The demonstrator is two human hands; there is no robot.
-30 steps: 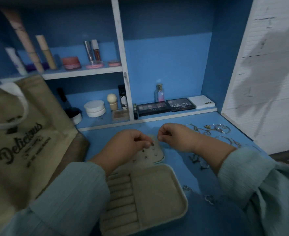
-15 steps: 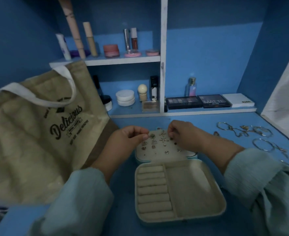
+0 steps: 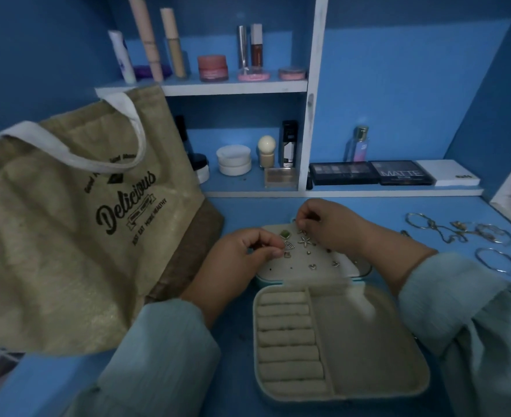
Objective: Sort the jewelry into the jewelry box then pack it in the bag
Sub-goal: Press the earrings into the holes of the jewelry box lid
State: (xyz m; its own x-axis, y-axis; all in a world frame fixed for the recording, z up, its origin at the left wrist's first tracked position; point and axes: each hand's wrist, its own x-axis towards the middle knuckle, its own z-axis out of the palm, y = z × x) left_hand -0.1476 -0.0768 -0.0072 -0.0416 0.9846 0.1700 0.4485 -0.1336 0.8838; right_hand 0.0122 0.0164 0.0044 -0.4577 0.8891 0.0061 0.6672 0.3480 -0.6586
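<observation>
Two hands over the open jewelry box (image 3: pixel 365 350), which lies flat on the blue desk (image 3: pixel 233 326). Box lid panel (image 3: pixel 317 260) folds out on the far side of the box base and carries small stud earrings: a green stone (image 3: pixel 284 234), a starfish (image 3: pixel 304 241), a triangle piece (image 3: pixel 289 245), a few tiny ones nearer the hinge. Left hand (image 3: pixel 242 257) sits at the lid's left edge, fingers curled, thumb and fingertips pinched together right beside the triangle piece; cannot tell if they actually have hold of something, too small and dim. Right hand (image 3: pixel 332 227) is at the lid's far edge, fingers curled down in a pinch on a small item by the starfish; item itself not resolvable. Box base: ring rolls (image 3: pixel 290 341) in the left compartment, plain compartment on the right. Tan tote bag (image 3: pixel 77 224) printed "Delicious" stands left of the box. Loose bracelets and chains (image 3: pixel 458 231) lie on the desk right of the box, hoops (image 3: pixel 497 261) nearer than those. Makeup shelves (image 3: pixel 233 85) behind the box.
</observation>
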